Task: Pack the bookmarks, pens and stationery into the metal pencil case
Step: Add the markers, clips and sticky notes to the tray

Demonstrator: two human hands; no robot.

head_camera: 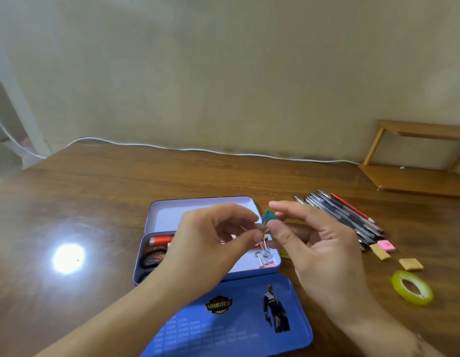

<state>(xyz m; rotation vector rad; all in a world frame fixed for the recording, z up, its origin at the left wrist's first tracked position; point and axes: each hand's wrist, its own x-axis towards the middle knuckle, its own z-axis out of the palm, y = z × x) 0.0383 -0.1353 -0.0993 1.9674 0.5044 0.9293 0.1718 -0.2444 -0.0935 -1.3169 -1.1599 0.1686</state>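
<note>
Both hands up over the open metal pencil case (198,264), w/ a teal binder clip (269,217) between them. Left hand (211,243) pinches the clip's wire handles w/ thumb + forefinger; right hand (316,243) pinches the teal body, other fingers loose. Case sits mid-table (95,202), toward the near edge; its inner tray holds a pink clip (267,262) + red item (160,239). Blue lid (231,318) lies at the near edge. Pens (342,217), erasers (386,247) + tape roll (412,287) lie toward the right edge.

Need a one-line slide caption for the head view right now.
Both hands, left hand and right hand, pinch a teal binder clip above the open metal pencil case.
</note>
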